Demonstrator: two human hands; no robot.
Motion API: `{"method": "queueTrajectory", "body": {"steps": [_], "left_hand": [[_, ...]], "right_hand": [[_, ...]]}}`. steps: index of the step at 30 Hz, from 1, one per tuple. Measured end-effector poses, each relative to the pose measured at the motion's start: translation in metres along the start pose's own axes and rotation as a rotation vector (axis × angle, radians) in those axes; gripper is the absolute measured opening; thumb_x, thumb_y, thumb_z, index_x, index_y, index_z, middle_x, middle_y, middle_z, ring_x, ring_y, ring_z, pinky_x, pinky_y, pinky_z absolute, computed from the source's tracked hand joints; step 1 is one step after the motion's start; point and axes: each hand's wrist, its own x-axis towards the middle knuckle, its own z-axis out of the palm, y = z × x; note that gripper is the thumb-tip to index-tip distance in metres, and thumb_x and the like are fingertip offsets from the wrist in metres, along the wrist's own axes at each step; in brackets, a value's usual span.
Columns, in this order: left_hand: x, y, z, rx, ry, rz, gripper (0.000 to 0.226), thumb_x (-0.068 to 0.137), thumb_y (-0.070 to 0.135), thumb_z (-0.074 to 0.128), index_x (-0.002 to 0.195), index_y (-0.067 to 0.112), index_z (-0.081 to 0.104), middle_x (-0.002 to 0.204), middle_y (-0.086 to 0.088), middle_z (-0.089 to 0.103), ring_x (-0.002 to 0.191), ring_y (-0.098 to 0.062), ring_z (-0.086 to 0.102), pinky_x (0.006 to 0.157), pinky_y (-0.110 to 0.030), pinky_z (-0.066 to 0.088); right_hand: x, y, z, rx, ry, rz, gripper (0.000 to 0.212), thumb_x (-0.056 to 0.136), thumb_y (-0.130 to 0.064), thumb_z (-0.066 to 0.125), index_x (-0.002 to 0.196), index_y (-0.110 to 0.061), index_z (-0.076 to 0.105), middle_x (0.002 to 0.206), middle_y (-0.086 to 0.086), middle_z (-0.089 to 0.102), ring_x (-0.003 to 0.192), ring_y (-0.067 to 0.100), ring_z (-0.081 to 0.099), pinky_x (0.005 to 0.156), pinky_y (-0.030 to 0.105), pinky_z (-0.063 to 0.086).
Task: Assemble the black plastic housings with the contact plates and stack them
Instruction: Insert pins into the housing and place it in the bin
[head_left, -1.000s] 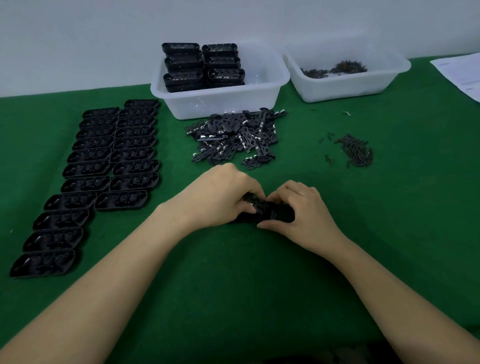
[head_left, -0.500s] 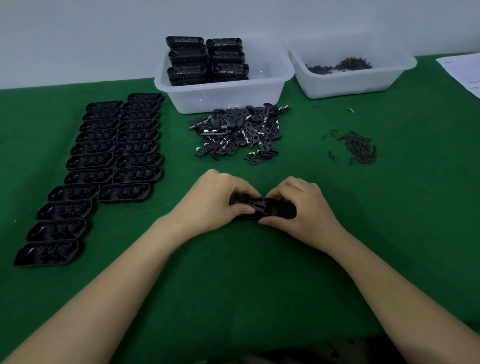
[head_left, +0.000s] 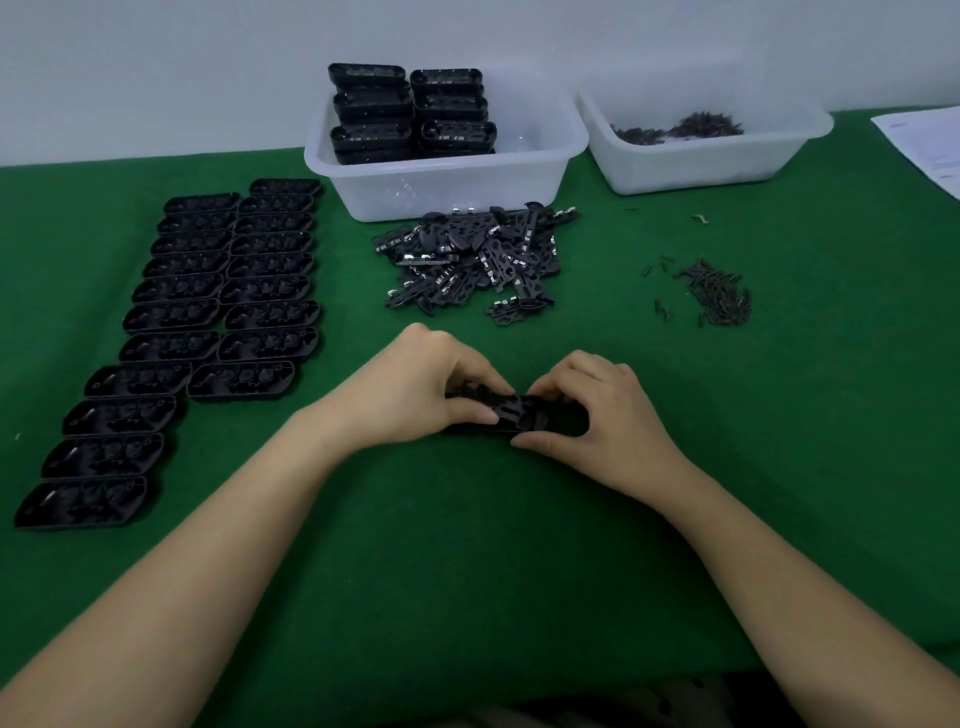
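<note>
Both forearms come in from the bottom corners and meet at frame centre. Left hand (head_left: 415, 387) knuckles up, fingers curled over the left end of a black housing (head_left: 524, 413), thumb pinching its near edge; grip clamped on it. Right hand (head_left: 605, 415) mirrors it on the right end, fingers arched over the top, thumb on the near edge, also clamped on the housing. A perforated contact plate (head_left: 511, 405) lies on top of the housing between the two hands; cannot tell if it is fully seated. Housing sits low on the green worktop (head_left: 467, 545), long axis left-right across the frame, open face up.

Centre-left: two columns of empty housings (head_left: 208, 322), open side up, each long axis left-right, columns running from upper middle toward lower left. Above the hands, a loose pile of contact plates (head_left: 478, 260). Right of it, a small scatter of dark screws (head_left: 714, 291).

Top centre: translucent white bin (head_left: 452, 176) holding assembled housings (head_left: 410, 111) in two stacks at its left side. Top right: second white bin (head_left: 701, 161) with a thin layer of small dark parts (head_left: 680, 127). White paper (head_left: 930, 145) at the right edge
</note>
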Motion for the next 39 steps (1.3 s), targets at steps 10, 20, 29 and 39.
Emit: {"method": "queueTrajectory", "body": {"steps": [10,20,29,39], "left_hand": [[-0.013,0.008,-0.01,0.233,0.074,0.081,0.029,0.08,0.025,0.071,0.109,0.026,0.069,0.103,0.008,0.071,0.097,-0.013,0.064,0.086,-0.032,0.048],[0.018,0.039,-0.01,0.612,-0.12,0.188,0.026,0.088,0.021,0.058,0.113,0.03,0.063,0.098,-0.001,0.064,0.093,-0.024,0.06,0.077,-0.039,0.05],[0.001,0.017,0.005,0.265,0.097,0.063,0.027,0.075,0.031,0.075,0.102,0.029,0.071,0.09,0.006,0.073,0.084,-0.015,0.065,0.079,-0.032,0.047],[0.006,0.022,0.013,0.433,0.087,0.186,0.019,0.087,0.019,0.057,0.105,0.018,0.063,0.095,0.003,0.065,0.09,-0.021,0.058,0.075,-0.037,0.046]], "right_hand": [[0.001,0.001,0.002,-0.001,-0.015,0.008,0.046,0.066,-0.053,0.069,0.098,-0.02,0.066,0.092,-0.011,0.052,0.086,0.004,0.044,0.078,0.022,0.025],[0.001,0.001,0.001,0.033,0.004,-0.042,0.042,0.065,-0.045,0.076,0.09,-0.012,0.067,0.084,-0.001,0.057,0.077,0.016,0.05,0.071,0.035,0.037],[0.002,0.001,0.003,0.0,-0.009,0.018,0.051,0.065,-0.055,0.07,0.101,-0.019,0.066,0.089,-0.014,0.048,0.083,0.004,0.043,0.081,0.027,0.032],[0.002,-0.002,0.004,0.034,0.017,0.028,0.046,0.067,-0.044,0.075,0.096,-0.01,0.066,0.086,-0.006,0.051,0.077,0.011,0.043,0.076,0.034,0.037]]}}
